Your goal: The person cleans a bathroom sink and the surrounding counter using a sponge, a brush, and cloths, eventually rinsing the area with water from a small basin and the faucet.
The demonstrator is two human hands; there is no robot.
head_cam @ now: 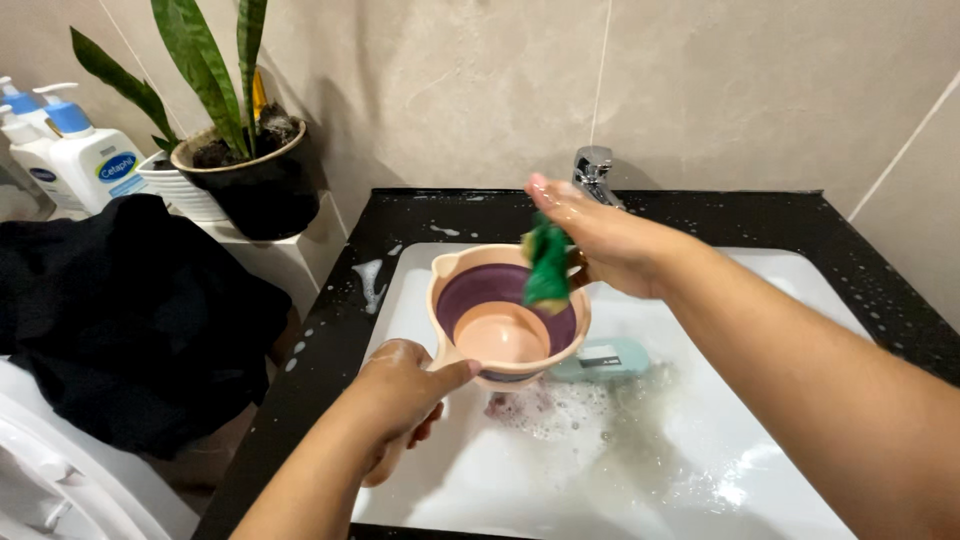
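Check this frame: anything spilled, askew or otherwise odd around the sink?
Yes. Soap suds are splashed over the black counter left of the white sink, outside the basin. A pale teal item lies in the foamy water behind the bowl, which the left hand holds tilted while the right hand presses a green sponge on its rim.

Bowl (505, 320) over sink (700, 470) (plant (215, 90) left)
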